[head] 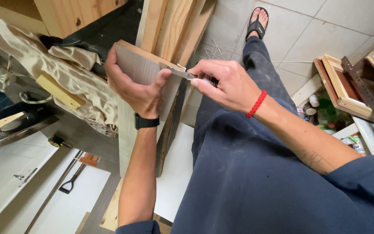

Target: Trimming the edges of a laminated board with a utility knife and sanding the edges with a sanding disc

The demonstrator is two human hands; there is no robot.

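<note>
One wooden board [141,67], faced with a pale grey laminate, stands on edge in front of the person's knee, its top corner raised level with the hands. The left hand [137,86] is wrapped around that top edge, fingers over the back and thumb pressed on the face, so it is closed firmly on the board. The right hand [228,84] pinches one flat metal blade [179,72] between thumb and fingertips and lays its tip against the board's near edge, beside the left thumb. The work seems to be in its middle: the blade is applied and the board steadied, but how much of the edge has been dressed cannot be read from here.

Counted outward: one black watch [146,121] on the left wrist, one red cord bracelet [256,104] on the right, one sandalled foot [257,21] on the tiled floor [321,30], one loose cluster of nails [215,51] there, one beige cloth [44,60] heaped on the dark counter [72,130] at left, one perforated metal strip [369,97] and one small wooden frame [343,84] at right.
</note>
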